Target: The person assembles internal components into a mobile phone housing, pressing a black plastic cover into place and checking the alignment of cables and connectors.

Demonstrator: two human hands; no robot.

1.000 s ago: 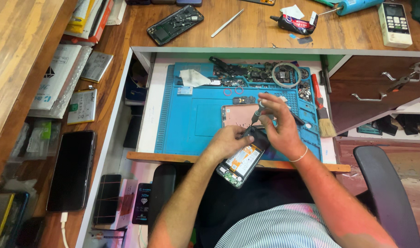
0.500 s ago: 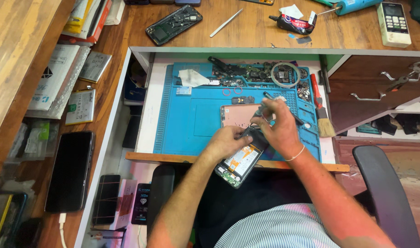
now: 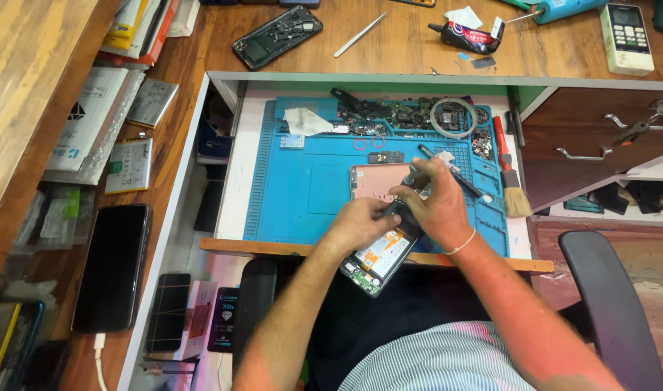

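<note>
Gripping opened phone (image 3: pixel 378 257) — both hands (image 3: pixel 360 224) over blue mat (image 3: pixel 302 195).

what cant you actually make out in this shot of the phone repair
- Head view: the top end of the opened phone is hidden under the left hand and right hand.
- Tool tip: covered by the right hand's fingers.
- Parts in the blue mat trays: too small to identify.
- Chair: cut off by the edge.
</note>
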